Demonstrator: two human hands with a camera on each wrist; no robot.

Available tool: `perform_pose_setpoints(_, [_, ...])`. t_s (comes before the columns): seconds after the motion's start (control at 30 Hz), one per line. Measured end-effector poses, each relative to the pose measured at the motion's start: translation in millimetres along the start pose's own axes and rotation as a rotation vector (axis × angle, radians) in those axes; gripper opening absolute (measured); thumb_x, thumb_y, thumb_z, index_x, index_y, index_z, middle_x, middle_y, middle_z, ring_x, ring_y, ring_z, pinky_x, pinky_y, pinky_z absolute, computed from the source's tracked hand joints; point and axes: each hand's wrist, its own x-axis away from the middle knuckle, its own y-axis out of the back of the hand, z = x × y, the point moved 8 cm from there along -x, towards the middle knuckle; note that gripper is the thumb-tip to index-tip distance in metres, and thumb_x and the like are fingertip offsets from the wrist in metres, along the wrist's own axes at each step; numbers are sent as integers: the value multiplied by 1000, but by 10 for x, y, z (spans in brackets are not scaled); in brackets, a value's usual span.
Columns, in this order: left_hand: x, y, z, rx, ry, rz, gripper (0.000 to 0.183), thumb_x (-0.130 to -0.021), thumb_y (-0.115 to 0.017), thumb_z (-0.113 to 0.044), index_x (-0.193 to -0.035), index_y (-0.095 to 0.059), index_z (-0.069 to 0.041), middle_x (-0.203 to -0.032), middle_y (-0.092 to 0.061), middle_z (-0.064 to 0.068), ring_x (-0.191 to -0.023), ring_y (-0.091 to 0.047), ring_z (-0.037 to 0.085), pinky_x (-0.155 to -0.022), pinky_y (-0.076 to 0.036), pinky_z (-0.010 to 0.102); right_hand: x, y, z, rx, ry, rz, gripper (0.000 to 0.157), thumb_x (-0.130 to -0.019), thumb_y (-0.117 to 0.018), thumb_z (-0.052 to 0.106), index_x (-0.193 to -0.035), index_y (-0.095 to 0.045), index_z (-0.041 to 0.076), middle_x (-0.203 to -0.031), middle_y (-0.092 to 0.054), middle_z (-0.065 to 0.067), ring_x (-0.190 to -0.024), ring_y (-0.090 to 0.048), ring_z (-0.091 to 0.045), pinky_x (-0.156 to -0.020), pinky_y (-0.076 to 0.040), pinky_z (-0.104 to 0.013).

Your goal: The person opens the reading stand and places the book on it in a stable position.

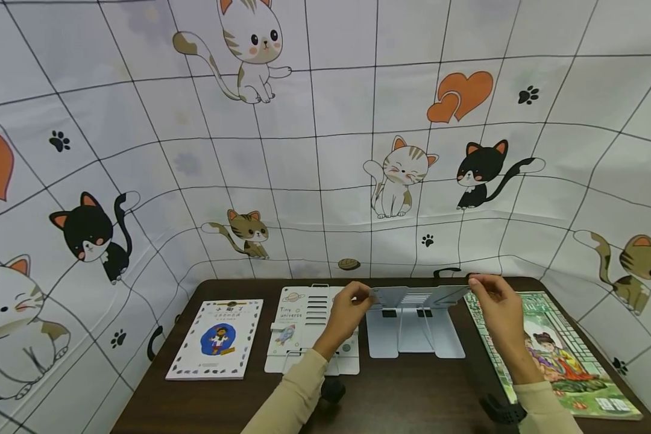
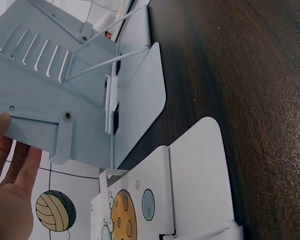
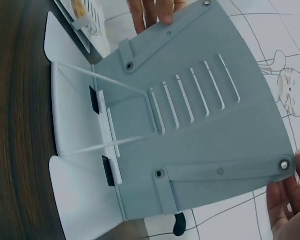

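A blue-grey metal book stand (image 3: 204,145) stands unfolded on the table, its slotted back panel raised from a flat base (image 1: 382,340). A wire support (image 3: 105,145) runs between the base and the panel. My left hand (image 1: 350,310) pinches the panel's left edge between thumb and fingers. On the opposite side, my right hand (image 1: 501,310) pinches the panel's right edge near a corner rivet (image 3: 284,164). Just left of it lies a white book stand (image 1: 349,361) printed "Tiny universe", partly covered by my left forearm.
A white book (image 1: 217,361) with a blue round picture lies at the table's left. Green illustrated books (image 1: 591,398) lie at the right, partly behind my right arm. A cloth (image 1: 336,181) printed with cats hangs behind the dark wooden table (image 1: 401,404).
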Motion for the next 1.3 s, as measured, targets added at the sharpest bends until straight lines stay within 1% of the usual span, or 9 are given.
perform_pose_setpoints(0.2, [19, 0, -3, -9, -12, -8, 9, -102, -74, -18, -109, -72, -14, -112, -73, 3, -108, -70, 17, -97, -59, 27, -11, -29, -35, -43, -71, -74, 26, -103, -72, 12, -120, -71, -8, -91, -68, 28, -86, -65, 8, -80, -51, -7])
perform_pose_setpoints(0.33, [62, -9, -39, -4, -40, 6, 7, -103, -73, -18, -109, -73, -15, -112, -73, 4, -108, -70, 19, -98, -59, 29, -50, -25, -57, -15, -105, -62, 29, -104, -72, 17, -121, -71, -6, -90, -67, 28, -87, -64, 7, -80, -50, -8])
perform_pose_setpoints(0.57, [169, -62, -163, 15, -103, 31, 6, -102, -71, -9, -107, -74, -13, -110, -72, 5, -106, -72, 24, -89, -58, 26, -194, -18, -127, 55, -170, -50, 34, -104, -73, 30, -121, -72, 0, -87, -64, 27, -79, -56, -5, -62, -43, -19])
perform_pose_setpoints(0.63, [194, -86, -207, 23, -130, 34, 7, -101, -72, -5, -105, -74, -10, -108, -72, 7, -105, -73, 24, -88, -59, 26, -253, -44, -137, 42, -170, -35, 35, -104, -72, 28, -123, -72, -1, -88, -64, 27, -81, -57, -1, -65, -45, -16])
perform_pose_setpoints(0.77, [256, -145, -276, 11, -201, 30, 7, -97, -76, -2, -103, -75, -6, -103, -71, 8, -99, -73, 21, -88, -62, 29, -383, -138, -175, -77, -172, 12, 33, -104, -72, 21, -125, -71, -4, -91, -70, 24, -88, -67, 7, -77, -51, -10])
perform_pose_setpoints(0.9, [344, -235, -314, 11, -249, 29, 7, -96, -77, -2, -102, -76, -5, -100, -70, 9, -95, -72, 16, -85, -63, 29, -495, -258, -265, -312, -191, 52, 28, -102, -72, 9, -123, -70, -10, -92, -78, 14, -89, -74, 2, -84, -57, -12])
perform_pose_setpoints(1.0, [408, -317, -331, 20, -267, 28, 8, -94, -79, -2, -102, -77, -5, -98, -71, 7, -92, -72, 10, -81, -63, 27, -557, -342, -298, -425, -175, 68, 24, -102, -70, 3, -120, -70, -13, -93, -79, 9, -91, -76, -2, -88, -59, -14])
perform_pose_setpoints(1.13, [481, -416, -393, 28, -302, 21, 10, -92, -82, -4, -101, -78, -7, -97, -71, 5, -88, -72, 7, -79, -63, 26, -630, -466, -265, -445, -123, 117, 27, -103, -69, 4, -122, -69, -15, -96, -80, 9, -95, -76, -3, -89, -59, -15])
perform_pose_setpoints(1.3, [574, -497, -492, 25, -348, 2, 13, -89, -86, -5, -98, -78, -9, -95, -73, 6, -84, -74, 8, -77, -64, 27, -730, -649, -218, -366, -79, 251, 41, -105, -68, 12, -131, -62, -19, -101, -79, 13, -98, -75, 1, -89, -58, -14])
